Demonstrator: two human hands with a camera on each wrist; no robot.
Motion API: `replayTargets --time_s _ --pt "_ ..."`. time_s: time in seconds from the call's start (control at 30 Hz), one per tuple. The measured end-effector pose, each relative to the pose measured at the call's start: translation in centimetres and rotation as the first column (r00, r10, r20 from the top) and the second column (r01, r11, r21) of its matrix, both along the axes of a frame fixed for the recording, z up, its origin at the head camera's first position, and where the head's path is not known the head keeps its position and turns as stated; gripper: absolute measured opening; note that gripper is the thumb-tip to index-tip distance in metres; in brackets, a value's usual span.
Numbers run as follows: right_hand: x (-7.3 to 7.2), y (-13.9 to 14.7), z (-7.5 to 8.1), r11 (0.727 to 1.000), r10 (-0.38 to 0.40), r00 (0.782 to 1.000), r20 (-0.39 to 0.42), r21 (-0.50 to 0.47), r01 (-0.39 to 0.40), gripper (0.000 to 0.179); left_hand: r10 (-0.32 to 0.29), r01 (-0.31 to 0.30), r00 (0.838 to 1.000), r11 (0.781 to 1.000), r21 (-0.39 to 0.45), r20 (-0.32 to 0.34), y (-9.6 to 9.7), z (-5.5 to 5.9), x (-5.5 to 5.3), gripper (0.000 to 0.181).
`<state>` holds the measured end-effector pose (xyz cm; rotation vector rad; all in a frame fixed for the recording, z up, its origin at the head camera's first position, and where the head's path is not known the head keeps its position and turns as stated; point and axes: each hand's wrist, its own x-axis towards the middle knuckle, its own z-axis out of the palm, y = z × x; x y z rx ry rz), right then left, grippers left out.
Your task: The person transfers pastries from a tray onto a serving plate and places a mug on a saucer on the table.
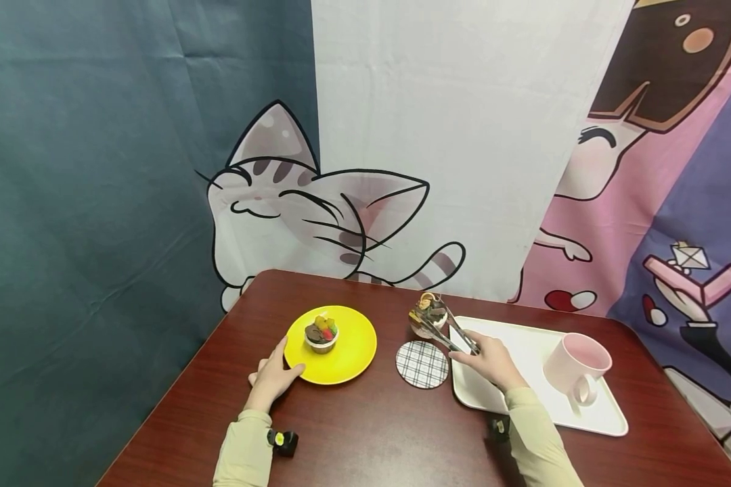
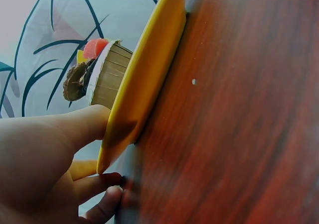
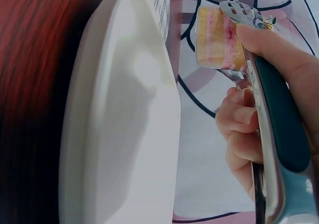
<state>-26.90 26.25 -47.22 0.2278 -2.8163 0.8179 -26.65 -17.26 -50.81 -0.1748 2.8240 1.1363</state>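
Note:
At the rim of a yellow plate, my left hand holds on, thumb over the edge and fingers at its outside and underside in the left wrist view. A chocolate-topped cupcake with red, green and yellow pieces sits on that plate. My right hand grips metal tongs with a dark teal handle. Between the tong tips is a clear cup of layered cake, pink and yellow, with a dark topping and orange slice seen from the head. The cup is beyond the coaster.
A white tray lies under and beside my right hand. On its right part stands a pink mug, handle towards me. The round coaster has a black-and-white check. A printed curtain hangs behind the table's back edge.

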Motion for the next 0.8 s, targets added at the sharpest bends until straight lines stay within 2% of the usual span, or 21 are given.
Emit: replayTargets --time_s 0.2,0.43,0.6,0.8 --pt "-0.2 -1.0 0.3 1.000 0.026 1.000 -0.011 0.007 -0.026 0.057 0.004 -0.004 1.000 1.000 0.004 0.005 0.0 0.0 0.0 0.081" --pt "-0.4 -2.0 0.9 0.999 0.047 0.999 0.026 -0.024 -0.046 0.056 0.005 -0.005 1.000 1.000 -0.004 0.019 0.0 0.3 -0.1 0.082" --pt "-0.6 -2.6 0.8 0.998 0.061 0.998 0.028 -0.029 -0.060 0.052 0.008 -0.008 1.000 1.000 0.003 0.012 0.0 0.3 -0.1 0.081" --pt "-0.6 -3.5 0.5 0.997 0.074 0.996 0.045 -0.030 -0.072 0.057 0.021 -0.021 1.000 0.999 0.031 -0.022 0.2 0.0 0.3 0.080"
